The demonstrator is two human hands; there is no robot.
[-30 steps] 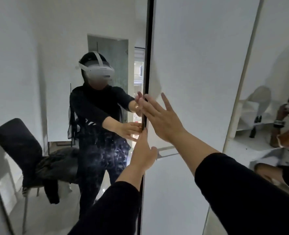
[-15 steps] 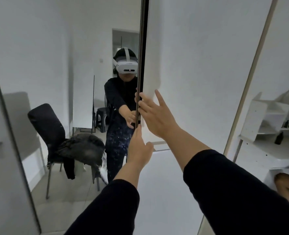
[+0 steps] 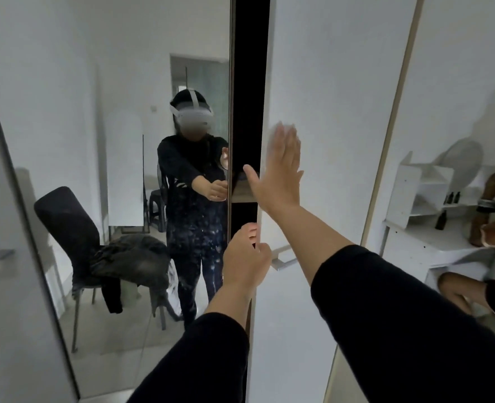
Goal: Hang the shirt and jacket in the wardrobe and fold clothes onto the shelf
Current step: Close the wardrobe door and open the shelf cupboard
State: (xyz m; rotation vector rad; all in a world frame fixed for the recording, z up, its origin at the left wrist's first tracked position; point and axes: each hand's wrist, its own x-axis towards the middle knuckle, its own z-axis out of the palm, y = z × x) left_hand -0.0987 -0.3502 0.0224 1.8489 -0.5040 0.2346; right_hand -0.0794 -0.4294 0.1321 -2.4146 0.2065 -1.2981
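I stand at a wardrobe with a mirrored sliding door on the left and a white door on the right. A dark gap shows between them, with a wooden shelf edge inside. My left hand grips the edge of the white door, fingers curled round it. My right hand lies flat on the white door with straight fingers. A dark jacket lies on a black chair, seen in the mirror.
The mirror reflects a person in a headset and a tiled floor. A third reflective panel on the right shows white shelves with small bottles, and another person's hands. A metal handle sits on the white door.
The gap between the two doors has widened, showing the dark inside and a shelf. My right hand has shifted rightward and flattened on the white door; my left hand now curls round its edge.
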